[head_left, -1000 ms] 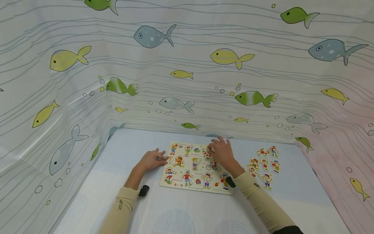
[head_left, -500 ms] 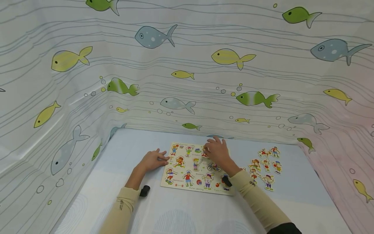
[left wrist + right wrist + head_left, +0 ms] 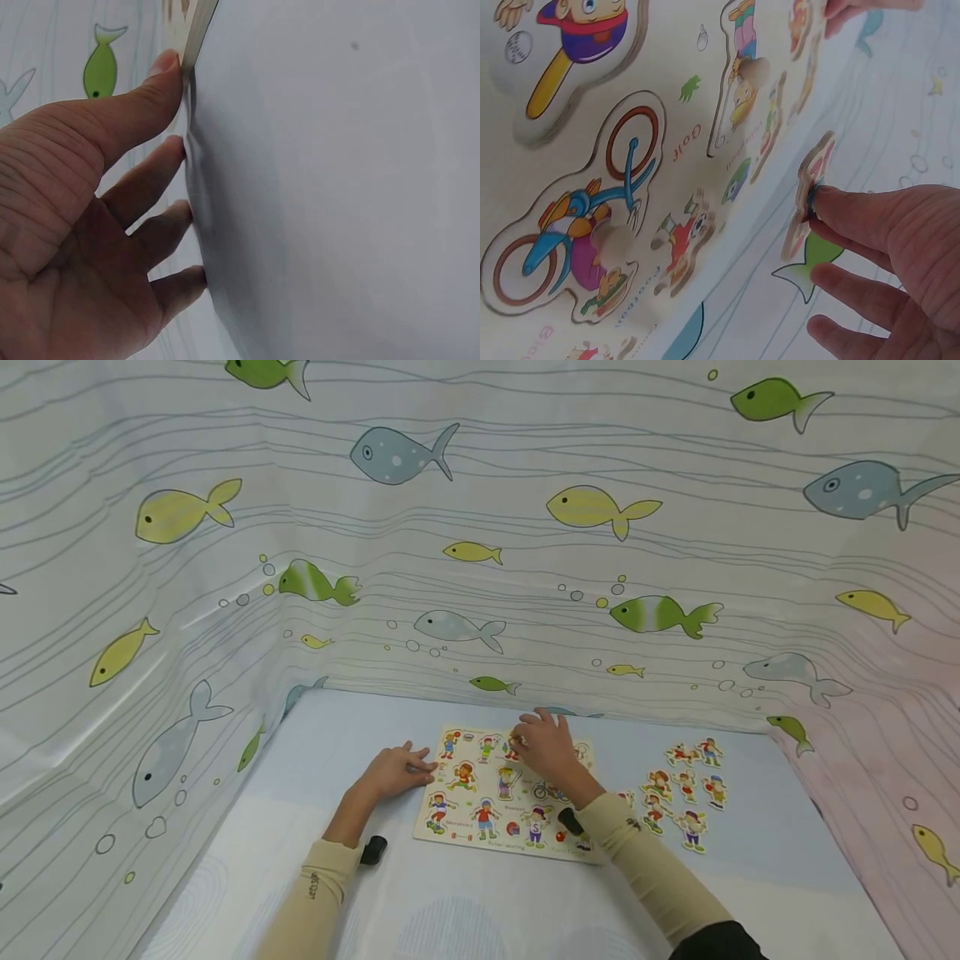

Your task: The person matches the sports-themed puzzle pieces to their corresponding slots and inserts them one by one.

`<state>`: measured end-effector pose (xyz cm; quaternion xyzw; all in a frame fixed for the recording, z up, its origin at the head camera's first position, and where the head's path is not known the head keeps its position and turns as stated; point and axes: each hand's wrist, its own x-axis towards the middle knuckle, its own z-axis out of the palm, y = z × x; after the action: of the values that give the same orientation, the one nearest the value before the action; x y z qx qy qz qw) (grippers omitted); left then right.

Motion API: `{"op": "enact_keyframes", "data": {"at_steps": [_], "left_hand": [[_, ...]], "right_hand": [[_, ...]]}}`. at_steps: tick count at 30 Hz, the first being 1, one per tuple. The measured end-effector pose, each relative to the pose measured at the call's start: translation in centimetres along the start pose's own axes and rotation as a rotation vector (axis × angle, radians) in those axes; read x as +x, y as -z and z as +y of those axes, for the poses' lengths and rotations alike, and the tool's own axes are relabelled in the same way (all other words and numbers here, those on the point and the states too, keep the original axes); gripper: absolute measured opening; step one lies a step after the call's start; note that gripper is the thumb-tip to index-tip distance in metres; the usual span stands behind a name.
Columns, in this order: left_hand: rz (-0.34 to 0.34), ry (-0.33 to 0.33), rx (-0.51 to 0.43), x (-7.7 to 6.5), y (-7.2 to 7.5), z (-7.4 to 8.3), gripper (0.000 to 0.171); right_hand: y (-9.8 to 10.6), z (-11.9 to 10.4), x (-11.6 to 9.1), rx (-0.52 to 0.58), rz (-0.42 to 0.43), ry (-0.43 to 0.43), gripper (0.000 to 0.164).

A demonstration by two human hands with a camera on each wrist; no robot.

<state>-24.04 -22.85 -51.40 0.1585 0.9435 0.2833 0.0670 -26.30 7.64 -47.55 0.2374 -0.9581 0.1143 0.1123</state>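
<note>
A flat puzzle board (image 3: 483, 782) with cartoon sports figures lies on the table. My left hand (image 3: 393, 772) is at its left edge. In the left wrist view, the left thumb touches the board's edge (image 3: 196, 36), while the other fingers are spread and gently bent against the tabletop. Over the back part of the board is my right hand (image 3: 551, 752). Its thumb and index finger pinch a thin wooden puzzle piece (image 3: 807, 180), seen nearly edge-on in the right wrist view; its printed figure is unclear. A cyclist piece (image 3: 577, 217) with a knob sits in the board below.
Several loose figure pieces (image 3: 693, 832) lie on the table to the right of the board, some close to the right forearm. A fish-patterned sheet (image 3: 375, 652) rises behind and at both sides. Dark cameras (image 3: 373, 850) are worn at the wrists.
My right hand has shifted left over the board's back row, holding the puzzle piece. The left hand stays at the board's left edge. The whole head view drifts slightly.
</note>
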Motion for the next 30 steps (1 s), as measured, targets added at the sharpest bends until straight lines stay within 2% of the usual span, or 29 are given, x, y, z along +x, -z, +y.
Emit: {"op": "enact_keyframes", "data": {"at_steps": [10,19,24,30], "left_hand": [[0.010,-0.010,0.003,0.1,-0.1,-0.2,0.030],[0.007,0.014,0.001,0.0,-0.1,0.0,0.030],[0.013,0.009,-0.015,0.0,-0.2,-0.2,0.030],[0.015,0.011,-0.012,0.0,-0.2,-0.3,0.030]], "right_hand": [[-0.6,-1.1,1.0,0.000,-0.032,0.010,0.009],[-1.3,-2.2,1.9,0.004,-0.008,0.044,0.005],[-1.6,-2.7,2.3,-0.004,-0.053,0.028,0.006],[-1.8,-3.2,2.8,0.010,-0.058,0.053,0.006]]}}
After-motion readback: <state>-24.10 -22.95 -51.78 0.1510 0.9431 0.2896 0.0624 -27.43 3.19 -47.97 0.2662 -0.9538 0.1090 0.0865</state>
